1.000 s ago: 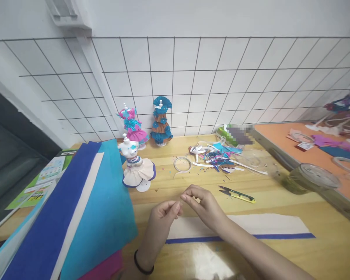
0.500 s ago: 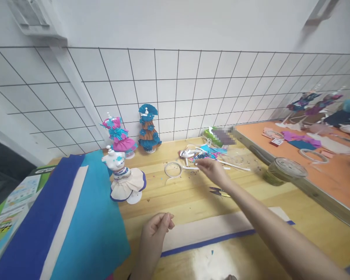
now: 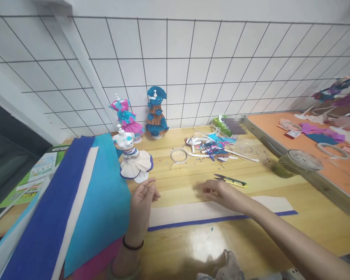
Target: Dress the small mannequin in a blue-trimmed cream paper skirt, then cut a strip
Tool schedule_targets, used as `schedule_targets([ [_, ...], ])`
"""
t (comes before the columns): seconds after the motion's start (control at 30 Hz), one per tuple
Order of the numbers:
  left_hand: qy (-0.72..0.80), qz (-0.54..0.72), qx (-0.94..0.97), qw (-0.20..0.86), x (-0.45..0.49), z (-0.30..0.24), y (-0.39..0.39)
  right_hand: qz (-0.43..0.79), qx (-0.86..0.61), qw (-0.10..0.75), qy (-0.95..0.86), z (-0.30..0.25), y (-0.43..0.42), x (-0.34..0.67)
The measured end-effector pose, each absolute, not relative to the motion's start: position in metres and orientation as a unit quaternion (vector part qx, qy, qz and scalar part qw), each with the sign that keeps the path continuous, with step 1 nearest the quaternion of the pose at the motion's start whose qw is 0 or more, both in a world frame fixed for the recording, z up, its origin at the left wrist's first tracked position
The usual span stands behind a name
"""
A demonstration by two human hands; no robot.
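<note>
Head view: cream strip (image 3: pixel 177 214), its near edge apparently already trimmed with a blue band (image 3: pixel 192 223), lying flat and not yet pleated on the table (image 3: pixel 169 249), unlike the finished-looking skirt (image 3: pixel 137 165) on the nearest dress form (image 3: pixel 124 140). Left hand (image 3: pixel 144 194), fingertips drawn narrow, just beside the strip's left end; right hand (image 3: pixel 218 190), fingers curled, by its far edge. Whether either holds anything, or touches the strip, cannot be told

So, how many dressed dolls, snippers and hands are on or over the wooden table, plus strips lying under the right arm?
Dressed dolls: 3 (pink doll, teal-and-brown doll, cream doll)
Snippers: 1
Hands: 2 (left hand, right hand)
Cream strip with blue edge: 1
Total: 7
</note>
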State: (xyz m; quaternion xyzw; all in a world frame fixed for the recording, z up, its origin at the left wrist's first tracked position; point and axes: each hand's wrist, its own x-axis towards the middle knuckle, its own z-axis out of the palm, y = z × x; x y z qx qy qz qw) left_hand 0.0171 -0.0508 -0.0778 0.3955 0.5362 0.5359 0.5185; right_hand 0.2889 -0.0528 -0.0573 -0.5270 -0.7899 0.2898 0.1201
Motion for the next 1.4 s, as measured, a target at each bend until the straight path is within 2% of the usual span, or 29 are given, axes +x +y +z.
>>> schedule_targets([
  [0.13,0.551,0.54,0.413,0.484,-0.001,-0.071,-0.051,0.309,-0.484,0.113,-0.811,-0.069,-0.066,0.271],
  [0.33,0.658,0.321,0.567,0.378,-0.022,-0.069,-0.071,0.312,-0.465,0.101,-0.822,-0.076,-0.066,0.247],
  [0.6,0.71,0.201,0.595,0.318,-0.017,-0.084,-0.102,0.327,-0.45,0.089,-0.826,-0.077,-0.068,0.241],
  [0.87,0.705,0.204,0.608,0.304,-0.017,-0.087,-0.099,0.368,-0.498,0.083,-0.781,-0.073,-0.077,0.245],
  [1.27,0.662,0.282,0.537,0.44,-0.014,-0.099,-0.098,0.424,-0.512,0.101,-0.741,-0.08,-0.083,0.26],
  [1.4,0.668,0.3,0.518,0.442,-0.015,-0.094,-0.1,0.437,-0.505,0.092,-0.738,-0.078,-0.084,0.257],
])
